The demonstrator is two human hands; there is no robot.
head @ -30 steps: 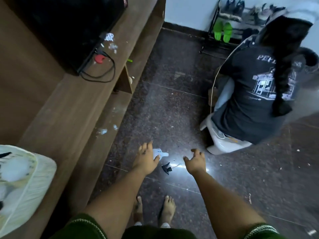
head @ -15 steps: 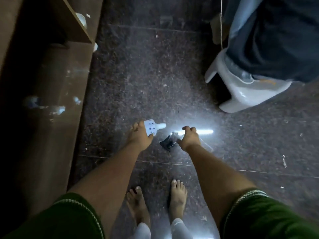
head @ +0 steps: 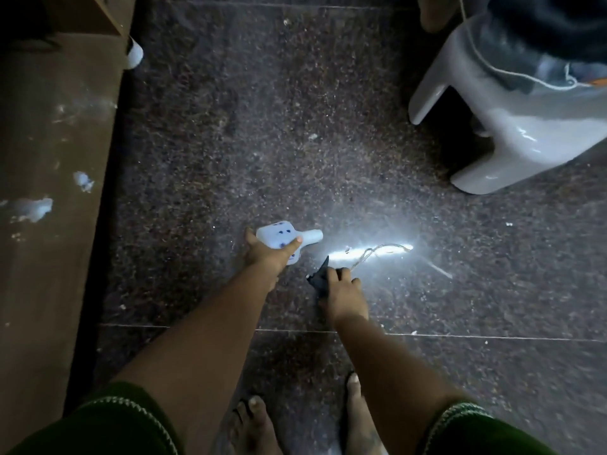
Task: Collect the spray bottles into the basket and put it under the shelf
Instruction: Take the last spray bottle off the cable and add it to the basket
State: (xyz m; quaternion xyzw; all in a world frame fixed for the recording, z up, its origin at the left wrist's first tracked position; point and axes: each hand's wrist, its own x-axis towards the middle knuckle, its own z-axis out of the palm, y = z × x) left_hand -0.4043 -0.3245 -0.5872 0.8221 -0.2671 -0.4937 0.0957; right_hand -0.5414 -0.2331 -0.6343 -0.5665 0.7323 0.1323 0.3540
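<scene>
A small white spray bottle (head: 279,234) with blue dots lies on its side on the dark floor, neck pointing right. My left hand (head: 267,257) is closed around its base, thumb across the top. Just to the right, my right hand (head: 345,295) grips a black trigger spray head (head: 319,278), whose thin clear tube (head: 377,251) trails across a bright reflection on the floor. The basket is not in view.
A low wooden shelf (head: 49,159) with white smudges runs along the left. A white plastic stool (head: 512,136) with a person (head: 558,24) sitting on it stands at the upper right. My bare feet (head: 253,425) are at the bottom.
My view has tilted down to the floor. Both hands have dropped lower; the left has closed on the white bottle and the right on the black spray head.
</scene>
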